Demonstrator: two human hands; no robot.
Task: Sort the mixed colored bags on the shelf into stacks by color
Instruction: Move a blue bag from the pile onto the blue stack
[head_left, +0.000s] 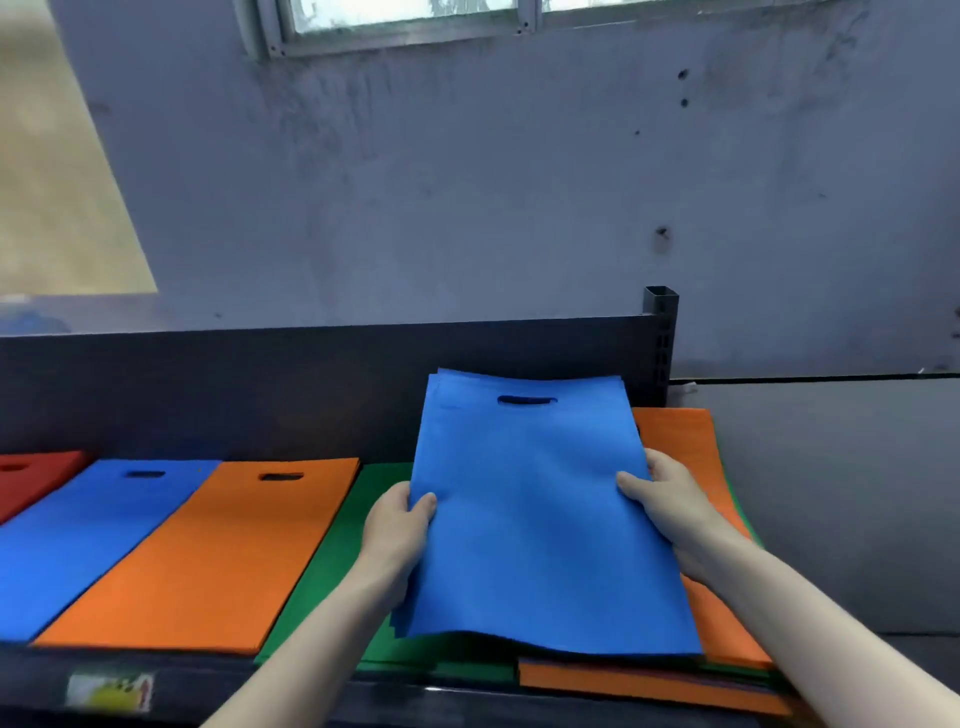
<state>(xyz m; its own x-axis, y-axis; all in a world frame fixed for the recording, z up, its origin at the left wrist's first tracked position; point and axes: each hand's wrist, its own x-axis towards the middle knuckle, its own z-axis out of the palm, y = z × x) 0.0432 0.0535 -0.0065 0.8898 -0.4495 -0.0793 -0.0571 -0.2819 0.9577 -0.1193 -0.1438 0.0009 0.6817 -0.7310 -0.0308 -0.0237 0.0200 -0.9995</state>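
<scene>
Left hand and right hand held the blue bags, fingers clenched on their edges, over the mixed pile. 3 sorted heaps lay left on the shelf: red stack, blue stack, orange stack. Sorting seemed partly done.

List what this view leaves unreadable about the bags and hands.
Head view:
mixed pile: mostly covered by the held blue bags.
red stack: cut by the left edge.
left hand, right hand: fingers hidden beneath the blue bags.
shelf label: too blurred to read.

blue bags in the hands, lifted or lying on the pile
Partly lifted: left hand and right hand grip the blue bags, far end raised over the orange bag.
</scene>
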